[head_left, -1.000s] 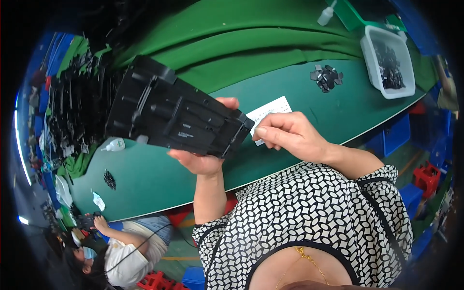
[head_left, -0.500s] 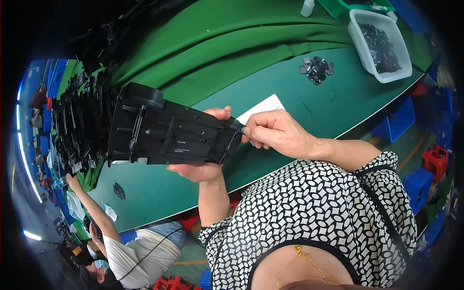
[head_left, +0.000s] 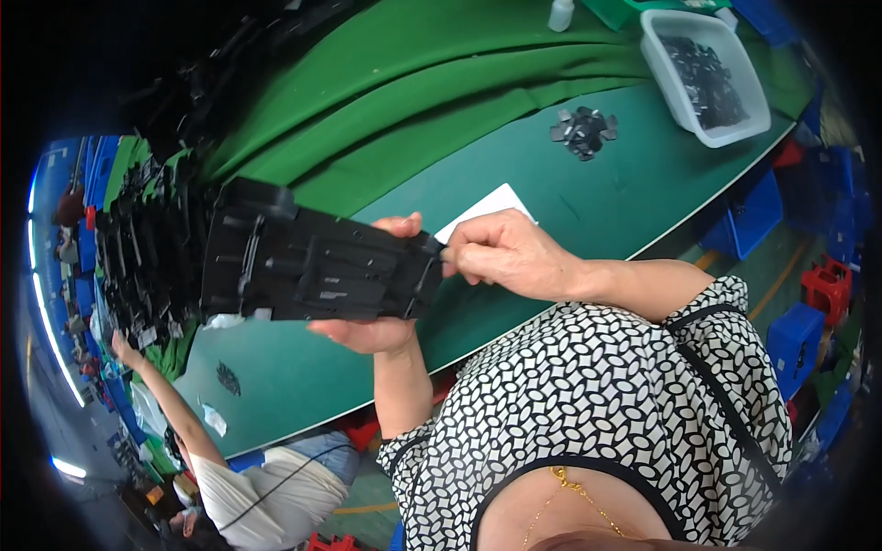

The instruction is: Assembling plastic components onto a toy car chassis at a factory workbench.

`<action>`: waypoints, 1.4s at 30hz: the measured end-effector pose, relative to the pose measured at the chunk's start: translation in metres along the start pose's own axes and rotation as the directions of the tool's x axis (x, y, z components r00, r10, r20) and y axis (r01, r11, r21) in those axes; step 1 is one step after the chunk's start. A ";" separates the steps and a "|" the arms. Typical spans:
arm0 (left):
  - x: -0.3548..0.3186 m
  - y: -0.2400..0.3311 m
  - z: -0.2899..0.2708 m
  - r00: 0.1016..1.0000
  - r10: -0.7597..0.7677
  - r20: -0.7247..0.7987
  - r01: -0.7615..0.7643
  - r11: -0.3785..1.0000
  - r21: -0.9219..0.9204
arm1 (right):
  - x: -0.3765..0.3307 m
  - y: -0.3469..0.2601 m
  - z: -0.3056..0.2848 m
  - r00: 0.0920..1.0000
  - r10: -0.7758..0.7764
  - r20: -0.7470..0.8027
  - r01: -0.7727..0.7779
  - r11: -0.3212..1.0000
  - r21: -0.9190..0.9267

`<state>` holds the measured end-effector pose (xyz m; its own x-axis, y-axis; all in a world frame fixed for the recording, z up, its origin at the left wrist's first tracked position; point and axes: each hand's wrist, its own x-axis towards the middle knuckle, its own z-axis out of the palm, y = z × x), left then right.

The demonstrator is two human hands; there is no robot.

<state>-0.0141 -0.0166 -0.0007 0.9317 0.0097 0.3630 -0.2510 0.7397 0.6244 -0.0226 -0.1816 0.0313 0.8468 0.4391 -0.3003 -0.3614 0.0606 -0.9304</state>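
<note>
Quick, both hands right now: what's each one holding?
Left hand: closed on the black plastic panel, gripping from beneath.
Right hand: fingers pinched at the panel's right end; anything between them cannot be told.

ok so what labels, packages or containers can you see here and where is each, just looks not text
White card or label: flat rectangle on the green table, just behind the right hand.
Clear plastic bin: rectangular, far right of the table, holding small black parts.
White bottle: small, at the table's far edge, cut off by the frame.
No screens or signs in view.
</note>
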 end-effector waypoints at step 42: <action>0.010 0.008 -0.033 0.969 -0.183 -0.164 0.155 0.973 -0.173 | -0.042 -0.010 -0.132 0.869 -0.391 -0.304 0.082 0.720 -0.690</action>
<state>0.0017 0.0113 -0.0146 0.9921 -0.0160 0.1241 -0.0546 0.8371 0.5442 -0.0032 -0.3189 0.0260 0.9956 0.0857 0.0386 0.0788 -0.5384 -0.8390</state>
